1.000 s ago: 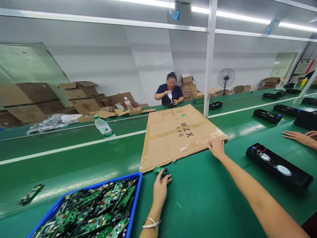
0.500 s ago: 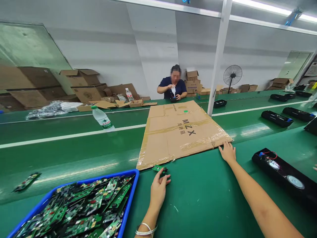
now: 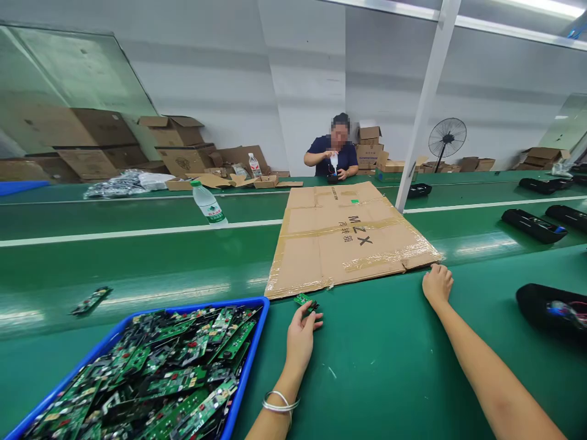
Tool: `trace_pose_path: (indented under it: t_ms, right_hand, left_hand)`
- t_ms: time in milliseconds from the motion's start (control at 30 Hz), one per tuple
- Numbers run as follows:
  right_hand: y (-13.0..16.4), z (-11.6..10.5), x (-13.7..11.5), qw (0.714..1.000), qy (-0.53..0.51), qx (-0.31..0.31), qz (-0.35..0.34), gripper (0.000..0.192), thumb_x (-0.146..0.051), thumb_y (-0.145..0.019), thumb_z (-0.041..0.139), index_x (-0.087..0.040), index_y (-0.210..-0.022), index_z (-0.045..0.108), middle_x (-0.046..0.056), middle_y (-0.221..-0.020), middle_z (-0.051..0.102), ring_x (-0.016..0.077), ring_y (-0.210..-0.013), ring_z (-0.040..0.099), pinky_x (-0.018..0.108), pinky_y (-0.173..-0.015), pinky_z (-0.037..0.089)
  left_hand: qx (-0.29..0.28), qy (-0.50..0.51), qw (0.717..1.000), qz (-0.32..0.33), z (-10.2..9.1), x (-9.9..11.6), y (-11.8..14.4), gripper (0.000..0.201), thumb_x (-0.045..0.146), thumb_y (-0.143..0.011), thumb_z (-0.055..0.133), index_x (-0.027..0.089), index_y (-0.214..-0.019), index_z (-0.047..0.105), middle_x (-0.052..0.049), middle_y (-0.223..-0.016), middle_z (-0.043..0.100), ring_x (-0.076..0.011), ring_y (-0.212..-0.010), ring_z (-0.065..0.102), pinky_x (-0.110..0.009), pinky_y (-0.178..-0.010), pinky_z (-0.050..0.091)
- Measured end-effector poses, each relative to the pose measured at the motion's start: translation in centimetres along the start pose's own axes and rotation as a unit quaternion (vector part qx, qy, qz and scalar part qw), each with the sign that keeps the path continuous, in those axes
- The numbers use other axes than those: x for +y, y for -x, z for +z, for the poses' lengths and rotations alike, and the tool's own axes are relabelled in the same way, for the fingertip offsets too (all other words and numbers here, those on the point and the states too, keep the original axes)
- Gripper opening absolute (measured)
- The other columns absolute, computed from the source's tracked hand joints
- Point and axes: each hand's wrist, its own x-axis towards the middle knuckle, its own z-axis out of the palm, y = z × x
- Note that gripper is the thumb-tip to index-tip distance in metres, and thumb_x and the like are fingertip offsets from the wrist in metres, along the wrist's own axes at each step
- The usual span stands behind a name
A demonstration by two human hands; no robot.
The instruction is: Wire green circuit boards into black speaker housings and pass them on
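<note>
Closest in, a blue bin (image 3: 251,351) sits at the lower left, heaped with green circuit boards (image 3: 174,373). Just to its right the left hand (image 3: 300,339), with bangles at the wrist, rests on the green table (image 3: 380,366), its fingers loosely curled and reaching forward to a small circuit board (image 3: 303,300). The fingertips (image 3: 312,316) touch the near end of that board; whether they pinch it or only press on it cannot be told. The board is a little green rectangle with a dark part at its right end, lying flat just off the near edge of a flattened cardboard sheet (image 3: 348,244). The right hand (image 3: 438,284) stretches out farther to the right, fingers bent under in a loose fist, holding nothing, its knuckles at the near right corner of the cardboard. The cardboard is brown, striped with shiny clear tape and printed with dark letters. A black oblong casing (image 3: 550,308) with red wiring lies at the right edge, blurred. A stray board (image 3: 90,300) lies to the left on the green belt. Beyond stand a water bottle (image 3: 208,205), more black casings (image 3: 529,225), a person in a dark top (image 3: 332,156) seated across the line, stacked cartons (image 3: 174,143) and a fan (image 3: 446,139).
</note>
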Motion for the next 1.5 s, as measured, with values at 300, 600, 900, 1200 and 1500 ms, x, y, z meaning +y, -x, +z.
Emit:
trace_pose_path:
  t_ms: [300,600,900,1200,1500]
  right_hand:
    - [-1.2,-0.1,0.5,0.99,-0.037,-0.134,0.013,0.018,-0.027,-0.093,0.047,-0.012,-0.098,0.055,0.004,-0.088,0.055,0.0153,-0.081,0.054,0.031,-0.075,0.045]
    - [-1.6,-0.3,0.7,0.981,-0.07,-0.175,0.049,0.021,-0.031,-0.094,0.046,-0.013,-0.098,0.056,0.004,-0.09,0.057,0.0151,-0.083,0.055,0.032,-0.076,0.046]
    - [-1.7,-0.2,0.7,0.977,-0.088,-0.173,0.082,0.028,-0.034,-0.095,0.045,-0.014,-0.113,0.051,0.006,-0.099,0.056,0.0169,-0.089,0.056,0.036,-0.08,0.047]
    - [-1.7,-0.2,0.4,0.978,-0.081,-0.171,0.083,0.031,-0.033,-0.094,0.046,-0.013,-0.118,0.048,0.007,-0.099,0.056,0.0188,-0.091,0.056,0.038,-0.082,0.047]
    - [-1.6,-0.2,0.4,0.981,-0.084,-0.157,0.081,0.03,-0.031,-0.094,0.047,-0.013,-0.117,0.048,0.007,-0.099,0.056,0.0193,-0.092,0.056,0.039,-0.082,0.047]
  left_hand:
    - [0.011,0.004,1.0,0.021,-0.2,-0.1,0.1,0.044,0.05,-0.061,0.068,0.014,-0.083,0.057,-0.005,-0.08,0.059,-0.0197,-0.073,0.065,-0.031,-0.063,0.055]
    - [-0.005,-0.02,0.999,0.035,-0.1,0.0,0.2,0.037,0.048,-0.063,0.068,0.015,-0.075,0.056,-0.002,-0.069,0.059,-0.015,-0.06,0.061,-0.027,-0.058,0.052]
    - [0.001,-0.024,0.999,0.037,-0.2,-0.2,0.3,0.038,0.05,-0.066,0.065,0.015,-0.076,0.056,-0.002,-0.068,0.059,-0.0148,-0.061,0.061,-0.027,-0.058,0.052]
    - [-0.009,-0.036,0.999,0.033,-0.1,0.1,0.6,0.034,0.047,-0.068,0.063,0.015,-0.076,0.055,-0.002,-0.071,0.059,-0.0149,-0.063,0.061,-0.027,-0.06,0.051]
    - [-0.016,-0.048,0.998,0.038,0.1,0.2,0.7,0.033,0.046,-0.067,0.062,0.015,-0.076,0.055,-0.002,-0.07,0.059,-0.0157,-0.063,0.06,-0.028,-0.06,0.05]
